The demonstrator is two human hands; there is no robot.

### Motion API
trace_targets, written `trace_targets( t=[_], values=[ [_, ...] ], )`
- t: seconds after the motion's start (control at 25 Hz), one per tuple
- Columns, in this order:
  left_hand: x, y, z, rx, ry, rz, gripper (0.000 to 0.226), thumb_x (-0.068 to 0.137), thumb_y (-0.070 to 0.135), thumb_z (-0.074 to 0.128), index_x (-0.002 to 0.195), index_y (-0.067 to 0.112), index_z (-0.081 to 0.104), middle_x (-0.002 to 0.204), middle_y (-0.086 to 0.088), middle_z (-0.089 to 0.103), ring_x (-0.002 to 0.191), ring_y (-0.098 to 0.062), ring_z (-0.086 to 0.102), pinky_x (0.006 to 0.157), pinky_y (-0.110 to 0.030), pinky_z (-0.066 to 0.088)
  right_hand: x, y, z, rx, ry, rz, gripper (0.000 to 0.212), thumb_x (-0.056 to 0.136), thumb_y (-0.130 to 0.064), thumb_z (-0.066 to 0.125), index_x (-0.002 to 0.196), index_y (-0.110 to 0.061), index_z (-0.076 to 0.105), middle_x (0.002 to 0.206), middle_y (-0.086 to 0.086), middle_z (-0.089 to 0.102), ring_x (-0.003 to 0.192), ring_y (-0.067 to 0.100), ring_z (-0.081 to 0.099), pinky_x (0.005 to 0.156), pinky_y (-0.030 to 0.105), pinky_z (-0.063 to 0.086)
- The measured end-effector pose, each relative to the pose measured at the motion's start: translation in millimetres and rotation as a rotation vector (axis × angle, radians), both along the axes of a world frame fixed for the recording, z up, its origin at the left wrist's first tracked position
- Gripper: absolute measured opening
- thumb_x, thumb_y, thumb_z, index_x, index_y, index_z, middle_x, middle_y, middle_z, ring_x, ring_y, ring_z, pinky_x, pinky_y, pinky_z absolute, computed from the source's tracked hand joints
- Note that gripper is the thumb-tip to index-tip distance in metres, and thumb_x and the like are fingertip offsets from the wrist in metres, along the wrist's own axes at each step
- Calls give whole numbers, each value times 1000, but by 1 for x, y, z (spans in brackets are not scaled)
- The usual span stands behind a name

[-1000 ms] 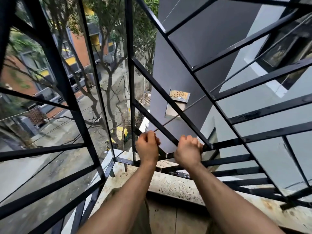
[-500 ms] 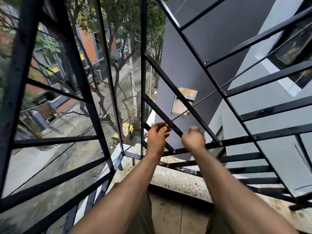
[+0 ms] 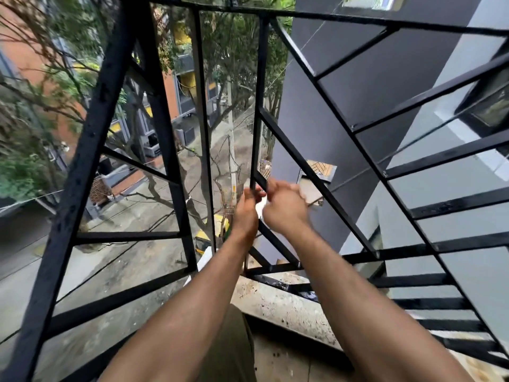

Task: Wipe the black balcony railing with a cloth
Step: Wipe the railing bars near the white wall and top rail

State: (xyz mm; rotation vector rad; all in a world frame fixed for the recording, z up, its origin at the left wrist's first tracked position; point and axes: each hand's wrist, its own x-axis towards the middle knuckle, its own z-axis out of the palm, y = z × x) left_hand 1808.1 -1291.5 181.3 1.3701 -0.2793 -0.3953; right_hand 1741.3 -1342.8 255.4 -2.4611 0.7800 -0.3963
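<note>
A white cloth (image 3: 260,207) is being held against the black railing (image 3: 80,175), where the foot of its thin upright bar (image 3: 258,106) is being met by a slanting bar (image 3: 344,215). Only a small pale strip of the cloth is being shown between the two hands, standing roughly on end, with its full length being hidden. The left hand (image 3: 246,213) is being kept curled, its fingers bent round the cloth at the foot of the upright bar. The right hand (image 3: 285,209) is being kept curled close beside it, knuckles towards the camera, with the cloth being pinched on its inner side. Both hands are being smeared by motion blur, so the finer grip is not being made out. Compared with a second ago, the hands are being held higher and together; then they were set apart on the low horizontal bar by the ledge. The upright bar is being carried straight up from the hands, while the slanting bar is being led down and to the right. A speckled concrete ledge (image 3: 275,304) is being crossed by the forearms, and beyond the railing a street (image 3: 124,260), trees (image 3: 234,51) and a dark grey wall (image 3: 358,78) are being seen.
</note>
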Motion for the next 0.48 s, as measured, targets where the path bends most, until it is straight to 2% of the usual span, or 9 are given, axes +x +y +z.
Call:
trace_targets(
  t=[0.04,0.12,0.2,0.24,0.28,0.36,0.4,0.44,0.48],
  values=[
    [3,0,-7,-2,-20,-25,32,103,44,42,108,24,67,107,-3,71,107,-21,65,104,-48,49,23,8,24,186,-144,26,10,89,-12,53,98,-15,55,102,2,56,96,24,56,91,36,51],
    [8,-2,-22,52,-86,-38,28,101,45,42,95,34,67,95,-2,69,94,-23,64,97,-58,50,53,8,52,592,-454,69,21,82,-9,53,97,-18,64,92,2,66,89,26,65,83,47,59],
    [7,4,-16,54,-108,-45,28,97,46,43,88,32,66,86,-4,64,83,-22,59,85,-53,50,50,5,32,761,-705,189,36,80,-4,50,108,-18,68,96,6,70,91,29,66,79,48,57],
    [3,7,-7,9,-81,-45,23,98,38,46,90,29,65,86,-1,64,82,-17,59,82,-49,51,43,7,14,693,-782,241,44,84,-3,51,124,-16,65,111,10,68,97,27,65,83,44,56],
    [0,11,1,-36,-54,-67,18,101,29,47,96,26,63,91,5,64,82,-10,61,79,-36,53,34,12,-5,527,-785,241,52,88,-3,53,138,-16,57,129,13,60,110,22,62,92,40,54],
    [-2,16,0,6,20,-140,24,108,26,38,121,23,58,108,12,61,94,0,62,84,-22,52,21,12,-52,-36,-743,235,63,88,-4,57,149,-12,46,150,12,39,138,23,42,117,41,38],
    [3,17,-10,19,110,-160,34,109,30,34,132,17,56,114,9,59,101,-5,60,89,-26,51,16,13,-82,-333,-671,261,63,87,-5,59,149,-11,46,152,12,37,143,28,37,121,45,30],
    [9,17,-24,-6,218,-160,39,109,33,35,129,11,60,113,4,61,102,-12,59,91,-31,51,10,13,-113,-512,-580,248,64,86,-6,61,148,-12,47,151,12,39,142,32,37,121,50,29],
    [14,18,-38,-15,306,-140,39,107,36,39,117,10,67,106,1,68,98,-16,62,88,-33,51,5,13,-142,-516,-491,183,66,85,-5,62,148,-14,46,149,12,42,139,33,39,118,54,33]
  ],
)
